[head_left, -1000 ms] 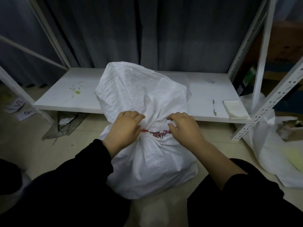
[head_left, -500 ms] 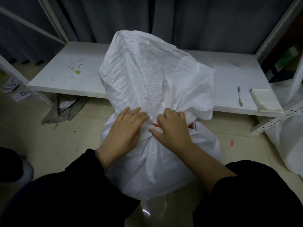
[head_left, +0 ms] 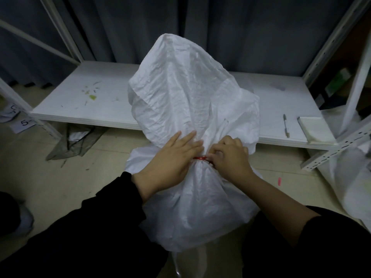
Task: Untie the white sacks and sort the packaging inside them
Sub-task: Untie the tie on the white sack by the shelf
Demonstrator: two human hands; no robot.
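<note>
A large white woven sack [head_left: 186, 97] stands on the floor in front of me, its neck cinched by a red tie [head_left: 201, 157]. The loose top of the sack billows up above the tie. My left hand [head_left: 170, 159] presses flat against the left side of the neck, fingers straight and pointing right. My right hand [head_left: 228, 157] is at the right side of the neck, its curled fingers pinching the red tie. The sack's contents are hidden.
A low white shelf [head_left: 80, 101] runs behind the sack, with a pen [head_left: 286, 125] and a white pad [head_left: 315, 129] at its right end. A second white sack [head_left: 349, 177] lies right. A grey bag [head_left: 76, 141] and numbered paper labels [head_left: 23, 123] lie left.
The view has moved closer to the sack. My right hand has slid right along the neck and now pinches the red tie. My left hand stays flat on the sack.
</note>
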